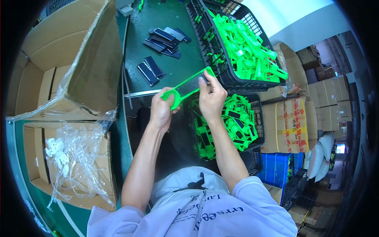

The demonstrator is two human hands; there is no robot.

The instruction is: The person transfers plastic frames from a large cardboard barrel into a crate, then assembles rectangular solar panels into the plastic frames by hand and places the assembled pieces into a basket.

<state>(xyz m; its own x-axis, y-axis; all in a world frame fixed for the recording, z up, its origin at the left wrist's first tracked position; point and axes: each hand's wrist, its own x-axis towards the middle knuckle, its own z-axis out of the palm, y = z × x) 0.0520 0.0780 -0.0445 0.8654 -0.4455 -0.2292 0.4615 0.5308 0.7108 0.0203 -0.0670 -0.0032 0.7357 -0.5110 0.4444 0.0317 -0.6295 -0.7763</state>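
Between my two hands is a bright green plastic part [179, 96] with a long frame and a dark flat panel [188, 87] set in it. My left hand [161, 108] grips its rounded near end, the thumb lying on the green plastic. At the far end my right hand [212, 94] is closed round the frame, with its thumb on the dark panel. Beyond my hands, a few dark flat panels [150, 71] lie on the green table [138, 41], and a looser pile of similar panels [166, 41] lies farther back.
A black crate [225, 77] heaped with green plastic parts [246, 47] stands at the right. Below it, another crate [258, 118] holds green parts with dark panels. Open cardboard boxes [94, 59] stand at the left, the nearer containing clear plastic wrap [81, 158]. Stacked cartons [329, 94] are far right.
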